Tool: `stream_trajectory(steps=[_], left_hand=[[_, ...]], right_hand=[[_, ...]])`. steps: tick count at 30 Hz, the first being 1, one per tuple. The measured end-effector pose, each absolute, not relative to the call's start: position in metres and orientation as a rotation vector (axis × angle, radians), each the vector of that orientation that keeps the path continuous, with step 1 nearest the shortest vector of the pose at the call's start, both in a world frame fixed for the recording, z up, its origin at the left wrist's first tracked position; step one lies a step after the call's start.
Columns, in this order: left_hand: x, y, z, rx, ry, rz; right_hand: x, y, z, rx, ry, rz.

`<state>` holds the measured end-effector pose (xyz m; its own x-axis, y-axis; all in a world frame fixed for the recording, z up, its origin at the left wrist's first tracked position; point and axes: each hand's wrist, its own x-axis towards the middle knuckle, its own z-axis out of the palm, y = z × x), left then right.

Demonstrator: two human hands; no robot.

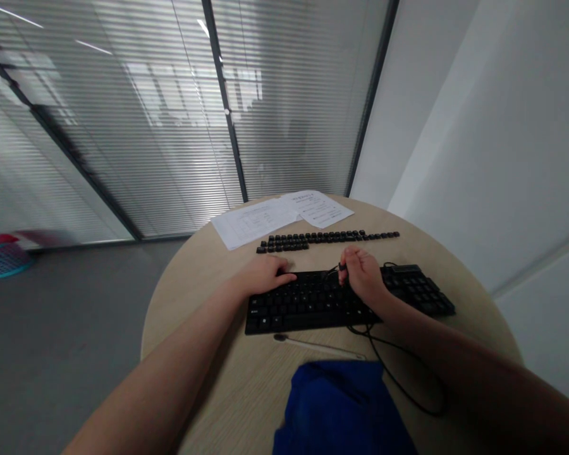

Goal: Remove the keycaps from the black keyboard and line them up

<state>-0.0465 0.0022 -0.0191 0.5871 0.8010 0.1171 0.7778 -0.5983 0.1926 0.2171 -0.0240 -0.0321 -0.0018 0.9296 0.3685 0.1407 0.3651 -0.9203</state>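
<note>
A black computer keyboard (308, 309) lies across the round table, with rows of keys gone from its far side. My left hand (264, 275) grips its far left edge, thumb over the top and fingers behind. Above the middle of the keyboard, my right hand (363, 275) is closed around the dark handle of a keycap puller (332, 272). The puller's thin wires reach down to the far key rows; whether they hold a keycap cannot be made out. Behind the keyboard, loose black keycaps (332, 237) stand in rows.
Printed papers (265, 221) lie at the table's far edge. Nearer me are a toothbrush (313, 345) with dark bristles, a blue cloth (341, 411) and the looped black cable (403, 379). A blue basket (4, 259) stands on the floor at left. Blinds and a white wall rise behind.
</note>
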Motion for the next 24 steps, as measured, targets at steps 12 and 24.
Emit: stream_trajectory(steps=[12,24], left_hand=[[-0.020,-0.028,0.014,2.814,1.100,0.588],[-0.001,-0.035,0.008,2.839,0.942,0.609]], right_hand=[[0.214,-0.014,-0.033,-0.938,-1.291,1.109],[0.212,-0.013,-0.032,-0.874,-1.295,1.210]])
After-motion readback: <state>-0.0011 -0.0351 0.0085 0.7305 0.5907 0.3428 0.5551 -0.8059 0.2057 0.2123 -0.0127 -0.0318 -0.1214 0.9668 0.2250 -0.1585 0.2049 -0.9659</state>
